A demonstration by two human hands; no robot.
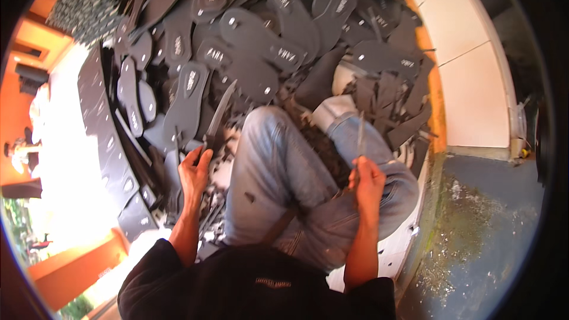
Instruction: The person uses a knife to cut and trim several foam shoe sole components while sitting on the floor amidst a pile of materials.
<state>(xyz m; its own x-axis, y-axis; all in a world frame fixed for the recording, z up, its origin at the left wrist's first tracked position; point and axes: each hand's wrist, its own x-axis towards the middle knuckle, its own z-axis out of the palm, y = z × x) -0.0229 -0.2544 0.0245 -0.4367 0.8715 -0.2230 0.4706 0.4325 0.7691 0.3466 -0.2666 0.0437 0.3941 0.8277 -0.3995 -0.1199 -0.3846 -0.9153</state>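
My left hand (194,170) is closed, thumb and fingers pinching the dark lower end of a long knife (222,108), its grey tapered blade pointing up and away. In front of my bent right leg, my right hand (367,179) is closed around the lower end of a narrow, pointed knife (361,133), whose thin blade stands nearly upright. The two hands are well apart, either side of my knees in blue jeans (269,160). Just beyond the left hand lies a dark grey sandal sole (185,101), one of many in a heap.
Loose soles (293,18) spread across the far side, with black offcuts (379,95) around my feet. Neatly stacked soles (89,6) stand at the far left, near a long dark sheet (98,124). A pale tiled ledge (474,95) and stained grey floor (492,201) lie right.
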